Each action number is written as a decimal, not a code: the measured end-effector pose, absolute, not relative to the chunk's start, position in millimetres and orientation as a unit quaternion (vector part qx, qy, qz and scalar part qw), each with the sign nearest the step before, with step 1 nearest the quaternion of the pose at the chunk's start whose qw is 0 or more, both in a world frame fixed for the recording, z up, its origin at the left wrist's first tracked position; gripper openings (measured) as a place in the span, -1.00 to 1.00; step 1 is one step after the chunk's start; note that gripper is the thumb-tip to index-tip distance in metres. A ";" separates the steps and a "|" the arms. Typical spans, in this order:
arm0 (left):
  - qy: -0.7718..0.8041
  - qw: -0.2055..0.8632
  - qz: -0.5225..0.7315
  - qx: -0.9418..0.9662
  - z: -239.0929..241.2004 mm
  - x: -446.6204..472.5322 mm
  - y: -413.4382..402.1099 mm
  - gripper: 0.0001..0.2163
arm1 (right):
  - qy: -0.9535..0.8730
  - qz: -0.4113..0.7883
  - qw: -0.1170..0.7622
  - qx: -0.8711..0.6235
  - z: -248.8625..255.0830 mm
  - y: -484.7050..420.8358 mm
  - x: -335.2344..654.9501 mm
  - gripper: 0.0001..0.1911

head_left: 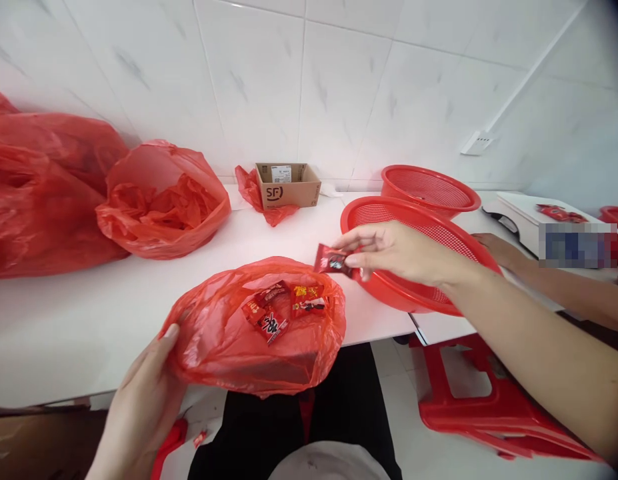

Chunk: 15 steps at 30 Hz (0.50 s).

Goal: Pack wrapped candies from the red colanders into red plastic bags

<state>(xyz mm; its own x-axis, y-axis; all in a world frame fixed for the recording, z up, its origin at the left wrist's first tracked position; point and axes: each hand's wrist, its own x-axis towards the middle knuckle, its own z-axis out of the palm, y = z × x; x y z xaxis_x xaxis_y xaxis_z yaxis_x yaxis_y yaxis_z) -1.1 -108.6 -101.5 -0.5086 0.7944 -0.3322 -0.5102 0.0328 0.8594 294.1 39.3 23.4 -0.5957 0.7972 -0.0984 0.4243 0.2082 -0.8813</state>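
My left hand (146,393) grips the near left rim of an open red plastic bag (223,347) at the white table's front edge. Several small red snack packets (281,308) lie inside the bag. My right hand (393,252) pinches one dark red packet (332,260) between thumb and fingers, just above the bag's far right rim. That hand hovers in front of a large red mesh basket (383,283) resting on the table (63,313).
A second red basket (429,187) stands behind the first. Bulky red bags (163,200) fill the left side, and a small cardboard box (287,185) sits against the tiled wall. Another person's forearm (549,277) lies at the right. A red stool (489,407) stands below.
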 end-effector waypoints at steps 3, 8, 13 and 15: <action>0.509 0.494 0.694 0.124 -99.7 2.7 -108.6 -0.80 | -0.782 0.460 0.202 -0.370 0.6 23.0 250.1 -0.70; 0.518 0.466 0.706 0.128 -95.0 1.0 -112.3 -0.75 | -0.847 0.353 0.255 -0.306 -20.0 9.7 216.0 -0.66; 0.533 0.470 0.695 0.115 -100.0 -5.4 -113.1 -0.74 | -0.865 0.192 0.293 -0.359 -9.9 -0.3 265.0 -0.75; 0.555 0.468 0.679 0.111 -104.8 -5.0 -111.9 -0.76 | -0.834 0.079 0.323 -0.440 -18.1 -7.6 293.3 -0.72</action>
